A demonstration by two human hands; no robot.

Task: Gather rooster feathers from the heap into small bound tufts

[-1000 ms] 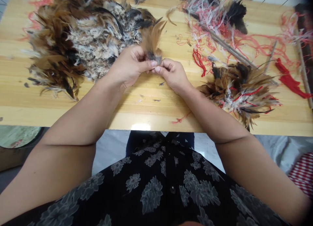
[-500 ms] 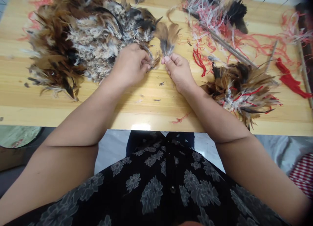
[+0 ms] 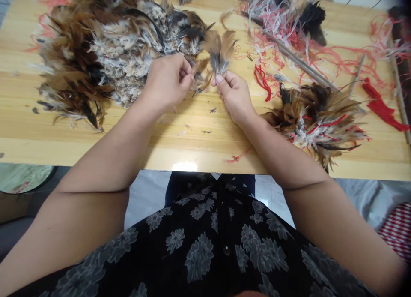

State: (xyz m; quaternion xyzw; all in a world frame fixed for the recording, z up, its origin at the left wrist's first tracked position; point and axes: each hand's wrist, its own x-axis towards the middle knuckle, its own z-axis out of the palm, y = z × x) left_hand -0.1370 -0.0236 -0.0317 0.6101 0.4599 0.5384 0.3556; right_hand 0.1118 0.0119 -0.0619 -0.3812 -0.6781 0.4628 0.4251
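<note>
My right hand pinches the quill ends of two brown-and-grey feathers between thumb and fingertips, their broad tips spread away from me. To its left, my left hand is closed with fingers curled in; whatever they hold, if anything, is hidden. Some loose brown feathers lie on the table just past its fingertips. Behind and left of that hand spreads a large pile of brown, black and whitish feathers, partly covered by the hand.
A feather bunch with red ties lies by my right forearm. Farther back are tangled pink and white strings, a thin stick and red strands. Small scraps dot the wooden table near its front edge.
My left hand has shifted slightly left, its fingers curling away from the loose brown feathers, which now show more fully. My right hand keeps its two feathers in nearly the same spot.
</note>
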